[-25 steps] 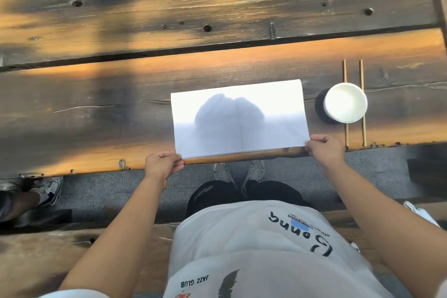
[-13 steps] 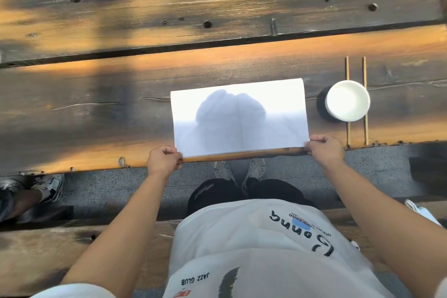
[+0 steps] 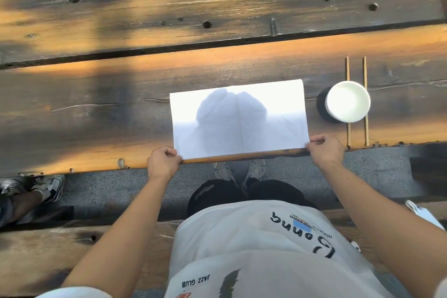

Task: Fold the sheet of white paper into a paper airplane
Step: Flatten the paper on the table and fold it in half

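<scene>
White paper (image 3: 239, 118) flat at table (image 3: 96, 104) near edge. L hand (image 3: 163, 162) & R hand (image 3: 325, 150) pinch its near corners. Thin, limp, creases easily; faint centre crease, probably. Hold by corners.

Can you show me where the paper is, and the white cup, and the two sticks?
sheet of white paper (image 3: 239, 118): head view, middle of the sheet, in the shadow.
white cup (image 3: 348, 101): head view, inside of the cup.
chopsticks (image 3: 365, 70): head view, far end of the right stick.
</scene>
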`<state>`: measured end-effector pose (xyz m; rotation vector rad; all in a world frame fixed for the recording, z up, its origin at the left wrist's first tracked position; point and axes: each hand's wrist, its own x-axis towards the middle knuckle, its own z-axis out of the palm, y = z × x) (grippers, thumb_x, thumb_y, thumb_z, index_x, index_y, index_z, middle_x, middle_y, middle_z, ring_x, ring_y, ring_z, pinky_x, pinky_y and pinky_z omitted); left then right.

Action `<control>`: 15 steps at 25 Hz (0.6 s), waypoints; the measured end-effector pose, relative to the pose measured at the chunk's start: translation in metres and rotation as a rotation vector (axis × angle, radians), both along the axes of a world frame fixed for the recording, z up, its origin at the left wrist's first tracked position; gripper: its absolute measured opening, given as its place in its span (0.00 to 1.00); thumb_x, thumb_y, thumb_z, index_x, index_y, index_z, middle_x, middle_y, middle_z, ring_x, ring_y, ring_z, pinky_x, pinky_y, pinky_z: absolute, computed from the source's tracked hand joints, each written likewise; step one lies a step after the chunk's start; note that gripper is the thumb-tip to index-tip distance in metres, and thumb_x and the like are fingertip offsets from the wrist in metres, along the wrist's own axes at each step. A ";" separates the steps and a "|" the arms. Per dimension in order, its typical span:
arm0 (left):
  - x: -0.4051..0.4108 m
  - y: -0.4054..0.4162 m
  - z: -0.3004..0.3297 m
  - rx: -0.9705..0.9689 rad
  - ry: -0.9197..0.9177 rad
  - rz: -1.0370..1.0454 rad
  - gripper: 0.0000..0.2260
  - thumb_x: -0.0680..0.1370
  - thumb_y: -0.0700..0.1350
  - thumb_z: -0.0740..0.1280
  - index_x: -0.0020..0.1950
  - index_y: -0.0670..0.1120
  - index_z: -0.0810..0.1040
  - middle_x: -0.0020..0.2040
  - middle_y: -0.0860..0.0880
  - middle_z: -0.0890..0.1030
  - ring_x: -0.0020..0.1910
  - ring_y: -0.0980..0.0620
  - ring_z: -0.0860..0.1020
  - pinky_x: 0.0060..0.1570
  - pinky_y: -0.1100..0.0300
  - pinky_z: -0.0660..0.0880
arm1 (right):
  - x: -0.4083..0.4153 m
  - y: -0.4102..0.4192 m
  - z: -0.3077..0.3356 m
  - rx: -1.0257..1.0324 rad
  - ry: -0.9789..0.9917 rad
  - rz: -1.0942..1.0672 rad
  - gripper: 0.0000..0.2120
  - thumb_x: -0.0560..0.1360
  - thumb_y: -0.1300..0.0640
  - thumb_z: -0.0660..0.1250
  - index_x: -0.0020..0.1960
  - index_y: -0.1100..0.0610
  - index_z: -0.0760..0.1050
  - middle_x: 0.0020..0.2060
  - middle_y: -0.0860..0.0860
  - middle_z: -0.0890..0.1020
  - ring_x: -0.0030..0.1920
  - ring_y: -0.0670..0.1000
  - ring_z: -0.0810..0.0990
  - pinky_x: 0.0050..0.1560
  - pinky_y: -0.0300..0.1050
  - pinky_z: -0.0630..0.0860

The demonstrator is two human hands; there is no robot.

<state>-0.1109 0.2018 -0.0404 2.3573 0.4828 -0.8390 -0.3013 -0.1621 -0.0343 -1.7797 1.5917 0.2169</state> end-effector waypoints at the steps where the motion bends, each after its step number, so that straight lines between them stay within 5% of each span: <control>1: -0.001 0.000 0.001 0.016 -0.013 -0.037 0.07 0.74 0.39 0.76 0.44 0.48 0.80 0.43 0.48 0.85 0.42 0.46 0.85 0.50 0.46 0.84 | -0.001 0.000 -0.001 0.001 -0.004 -0.003 0.06 0.76 0.61 0.74 0.49 0.53 0.79 0.38 0.43 0.77 0.47 0.52 0.80 0.52 0.51 0.81; 9: -0.006 0.000 0.007 0.063 -0.037 -0.177 0.06 0.77 0.45 0.72 0.45 0.46 0.76 0.46 0.48 0.81 0.48 0.47 0.79 0.47 0.52 0.75 | -0.007 -0.006 -0.002 0.032 -0.017 0.083 0.10 0.76 0.57 0.73 0.56 0.54 0.78 0.49 0.50 0.81 0.50 0.52 0.80 0.53 0.49 0.78; 12: -0.007 -0.007 0.015 0.086 -0.088 -0.197 0.04 0.78 0.44 0.67 0.45 0.46 0.73 0.48 0.47 0.78 0.45 0.48 0.77 0.43 0.52 0.74 | 0.001 -0.003 0.000 -0.105 -0.019 0.305 0.12 0.78 0.55 0.68 0.60 0.55 0.76 0.55 0.52 0.76 0.54 0.53 0.77 0.58 0.53 0.77; 15: -0.013 -0.021 0.017 0.189 -0.369 -0.488 0.05 0.77 0.42 0.65 0.52 0.43 0.76 0.54 0.47 0.76 0.55 0.45 0.74 0.55 0.50 0.74 | 0.027 0.020 -0.001 -0.267 -0.127 0.681 0.13 0.79 0.56 0.64 0.62 0.58 0.77 0.57 0.55 0.75 0.58 0.57 0.74 0.62 0.52 0.72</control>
